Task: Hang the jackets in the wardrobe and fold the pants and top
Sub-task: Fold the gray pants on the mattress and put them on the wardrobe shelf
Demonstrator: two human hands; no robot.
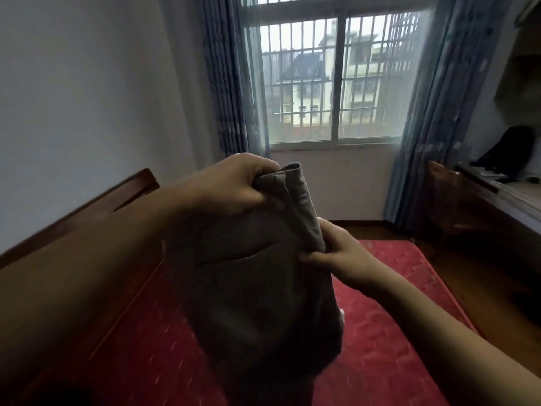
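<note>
Closest to me, the pants (248, 288) are hanging between my hands above the red bed (395, 317). I judge I am lifting them so the legs are falling straight for folding. My left hand (231, 186) is clutching the top edge in a fist, and my right hand (345, 256) is pinching the side edge lower down.

Left hand (234, 186): we see it bare, its back, knuckles and thumb in plain sight.
Left forearm (102, 259): bare along all we see of it, looming wide and blurred close to the camera, mostly in shadow.
Right hand (342, 256): bare, thumb and fingers showing.
Right forearm (453, 332): bare as far as the frame's edge.
Clothing: out of our view.
</note>
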